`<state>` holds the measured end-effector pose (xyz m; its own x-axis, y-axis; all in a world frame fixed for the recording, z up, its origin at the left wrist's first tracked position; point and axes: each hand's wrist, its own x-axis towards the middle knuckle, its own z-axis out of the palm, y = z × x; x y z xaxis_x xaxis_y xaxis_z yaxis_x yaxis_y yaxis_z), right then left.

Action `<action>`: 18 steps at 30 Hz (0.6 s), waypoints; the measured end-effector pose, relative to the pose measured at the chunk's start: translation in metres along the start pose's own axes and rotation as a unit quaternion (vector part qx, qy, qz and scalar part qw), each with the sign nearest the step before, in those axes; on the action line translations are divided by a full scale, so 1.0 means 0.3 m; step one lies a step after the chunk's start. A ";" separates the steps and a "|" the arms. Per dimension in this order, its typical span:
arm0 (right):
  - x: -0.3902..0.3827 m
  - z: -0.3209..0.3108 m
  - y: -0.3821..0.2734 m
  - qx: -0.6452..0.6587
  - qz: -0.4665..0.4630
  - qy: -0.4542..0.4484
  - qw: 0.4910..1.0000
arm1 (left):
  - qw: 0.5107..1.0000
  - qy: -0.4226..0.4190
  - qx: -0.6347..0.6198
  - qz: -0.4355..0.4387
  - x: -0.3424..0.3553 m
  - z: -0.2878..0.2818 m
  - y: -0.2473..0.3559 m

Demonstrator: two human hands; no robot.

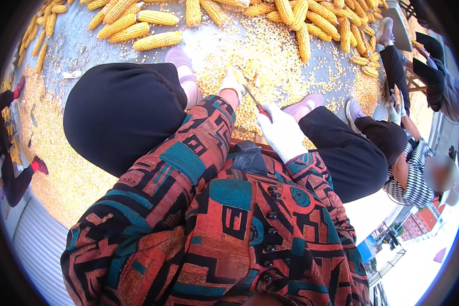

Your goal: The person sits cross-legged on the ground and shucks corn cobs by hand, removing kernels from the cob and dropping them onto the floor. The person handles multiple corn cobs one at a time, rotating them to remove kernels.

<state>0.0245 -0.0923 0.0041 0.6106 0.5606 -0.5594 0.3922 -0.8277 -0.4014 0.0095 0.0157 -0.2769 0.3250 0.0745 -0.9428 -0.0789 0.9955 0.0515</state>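
Observation:
My left hand (230, 85), in a white glove, grips what looks like a yellow corn cob (239, 78), partly lost against the loose kernels behind it. My right hand (278, 128), also gloved in white, is closed on the red handle of a thin metal tool (253, 97). The tool's shaft reaches forward and left to the cob at my left hand. Scattered kernels (260, 66) lie thickly on the grey ground beneath, between my two lilac shoes (303, 104).
Piled corn cobs (311, 23) lie along the top. Kernels (61, 168) spread at left, where another person's dark-trousered legs (13, 183) show. At right, a co-worker in a patterned top (410, 173) sits close by, holding a cob, with others beyond. My knees flank my hands.

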 end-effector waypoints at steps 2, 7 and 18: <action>0.004 0.003 0.005 -0.001 -0.002 0.002 1.000 | 1.000 0.005 -0.009 -0.004 0.003 0.005 -0.003; 0.011 0.004 -0.002 0.002 -0.013 -0.003 1.000 | 1.000 0.001 0.015 0.023 0.055 -0.030 -0.018; 0.150 0.085 0.067 -0.024 0.001 0.002 1.000 | 0.993 0.007 0.120 0.012 -0.129 0.053 -0.001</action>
<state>0.0421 -0.0830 -0.0476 0.6149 0.5583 -0.5569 0.4229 -0.8296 -0.3646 0.0120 0.0134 -0.2353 0.3116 0.0996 -0.9450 0.1410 0.9786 0.1497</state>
